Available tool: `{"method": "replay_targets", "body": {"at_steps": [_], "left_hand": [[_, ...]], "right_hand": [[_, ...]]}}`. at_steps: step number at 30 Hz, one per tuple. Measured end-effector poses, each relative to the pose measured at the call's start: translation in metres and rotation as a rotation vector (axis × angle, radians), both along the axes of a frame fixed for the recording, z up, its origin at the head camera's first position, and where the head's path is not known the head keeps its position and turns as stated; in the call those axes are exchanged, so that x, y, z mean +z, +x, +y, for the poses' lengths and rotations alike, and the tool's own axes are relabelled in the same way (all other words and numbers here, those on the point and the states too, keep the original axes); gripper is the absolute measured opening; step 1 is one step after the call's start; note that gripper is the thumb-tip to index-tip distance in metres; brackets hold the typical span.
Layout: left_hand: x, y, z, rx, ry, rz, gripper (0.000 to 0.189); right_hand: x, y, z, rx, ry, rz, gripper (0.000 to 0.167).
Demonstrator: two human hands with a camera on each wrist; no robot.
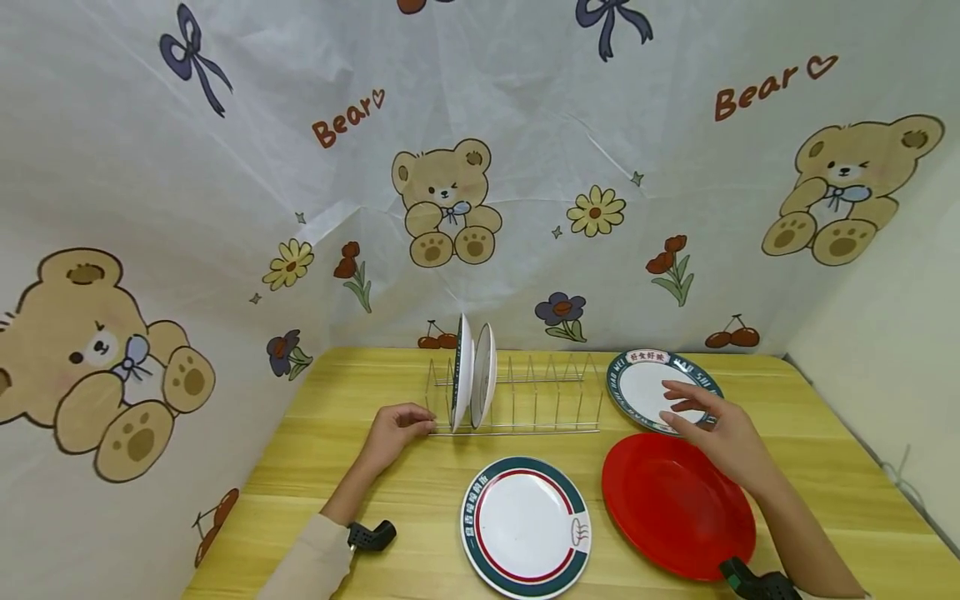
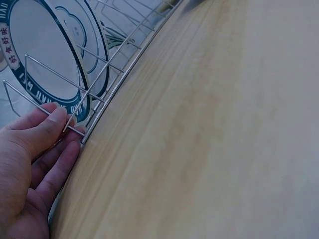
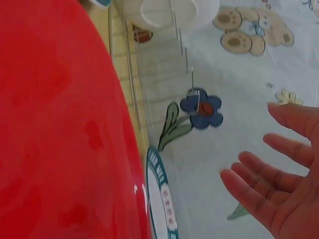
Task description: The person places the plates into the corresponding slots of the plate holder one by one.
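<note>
My left hand (image 1: pixel 401 429) pinches the near left corner of a wire dish rack (image 1: pixel 536 431), as the left wrist view shows at close range. Two plates stand on edge in the rack's left slots: one with a green lettered rim (image 2: pixel 45 94) and, right of it, a white one (image 1: pixel 484 377). Above the right side of the table hovers my right hand (image 1: pixel 720 433), fingers apart and holding nothing. Beneath it lie a red plate (image 1: pixel 675 508) and, farther back, a green-rimmed white plate (image 1: pixel 641 387), partly hidden by the hand.
A white plate with green and red rings (image 1: pixel 525 529) lies flat at the front middle of the wooden table (image 1: pixel 420 517). Behind the rack hangs a bear-print cloth (image 1: pixel 525 250), which also covers the left side. A pale wall (image 1: pixel 885 350) borders the right.
</note>
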State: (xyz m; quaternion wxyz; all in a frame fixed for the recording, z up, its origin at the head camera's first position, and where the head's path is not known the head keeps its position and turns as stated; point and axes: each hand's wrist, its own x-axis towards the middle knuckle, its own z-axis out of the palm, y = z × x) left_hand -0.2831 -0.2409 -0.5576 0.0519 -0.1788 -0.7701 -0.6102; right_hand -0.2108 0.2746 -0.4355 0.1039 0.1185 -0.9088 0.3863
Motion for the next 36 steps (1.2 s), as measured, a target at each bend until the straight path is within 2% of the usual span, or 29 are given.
{"method": "replay_targets", "body": {"at_steps": [9, 16, 24, 32, 36], "left_hand": [[-0.002, 0.0, 0.003, -0.003, 0.012, -0.006, 0.011], [-0.001, 0.0, 0.002, -0.008, -0.004, -0.015, 0.012], [0.001, -0.001, 0.0, 0.001, -0.019, -0.003, 0.01], [0.002, 0.0, 0.001, 0.015, -0.015, -0.008, 0.01], [0.002, 0.0, 0.001, 0.023, -0.028, -0.017, 0.009]], "right_hand": [[-0.016, -0.014, 0.05, 0.013, 0.048, -0.084, 0.048], [-0.027, -0.013, 0.078, 0.08, 0.014, -0.258, 0.05], [-0.031, -0.018, 0.094, 0.172, -0.025, -0.426, 0.056], [-0.041, -0.024, 0.101, 0.331, -0.129, -0.61, 0.059], [-0.048, -0.026, 0.099, 0.372, -0.162, -0.652, 0.059]]}}
